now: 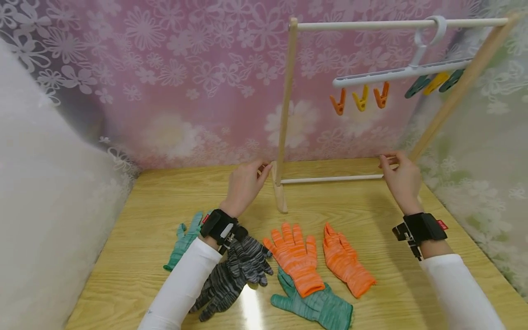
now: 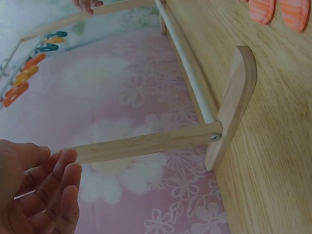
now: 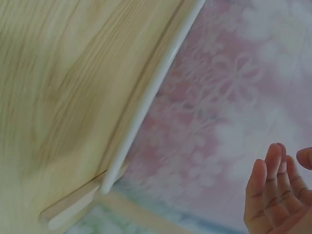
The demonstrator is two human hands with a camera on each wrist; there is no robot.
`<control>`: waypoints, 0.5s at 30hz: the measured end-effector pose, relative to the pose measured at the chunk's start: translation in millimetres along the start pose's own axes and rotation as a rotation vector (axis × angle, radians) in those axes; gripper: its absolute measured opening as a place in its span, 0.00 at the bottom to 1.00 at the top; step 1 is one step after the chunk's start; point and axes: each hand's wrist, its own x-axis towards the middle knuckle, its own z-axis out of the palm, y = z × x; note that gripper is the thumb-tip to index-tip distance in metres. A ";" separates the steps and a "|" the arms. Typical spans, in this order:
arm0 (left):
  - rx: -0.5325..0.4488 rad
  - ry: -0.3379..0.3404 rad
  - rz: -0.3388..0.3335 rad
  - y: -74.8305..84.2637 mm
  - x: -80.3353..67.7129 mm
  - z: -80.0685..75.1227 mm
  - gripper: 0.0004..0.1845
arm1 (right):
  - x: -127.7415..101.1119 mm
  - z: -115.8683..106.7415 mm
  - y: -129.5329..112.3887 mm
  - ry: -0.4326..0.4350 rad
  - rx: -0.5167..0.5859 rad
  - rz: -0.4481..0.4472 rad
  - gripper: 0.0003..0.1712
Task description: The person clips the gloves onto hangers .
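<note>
A wooden drying rack point(image 1: 285, 105) stands at the back of the table, with a white hanger point(image 1: 396, 74) on its top bar. My left hand point(image 1: 245, 183) is beside its left post, fingers loosely bent and holding nothing visible. In the left wrist view, the thumb and fingertips point(image 2: 68, 158) overlap the post; contact is unclear. My right hand point(image 1: 402, 178) is near the right post and lower bar, its fingers point(image 3: 273, 183) relaxed and apart from the thumb, with nothing between them. Orange clips point(image 1: 339, 102), yellow clips point(image 1: 360, 98) and dark green clips point(image 1: 417, 87) hang from the hanger.
Several gloves lie on the wooden table point(image 1: 136, 256) nearer me: orange ones point(image 1: 298, 256), green ones point(image 1: 326, 305) and dark grey striped ones point(image 1: 222, 286), partly under my left forearm. A pink floral curtain point(image 1: 198, 91) closes the back.
</note>
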 end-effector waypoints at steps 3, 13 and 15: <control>0.014 -0.019 -0.015 -2.9 6.7 4.9 0.13 | 11.2 -4.6 18.3 -0.027 0.005 0.049 0.23; 0.051 -0.071 -0.046 -8.6 31.6 21.7 0.14 | 43.4 -31.9 73.4 -0.114 -0.024 0.183 0.27; 0.034 -0.071 -0.064 -10.2 35.5 23.7 0.15 | 48.9 -35.3 78.8 -0.125 -0.069 0.226 0.30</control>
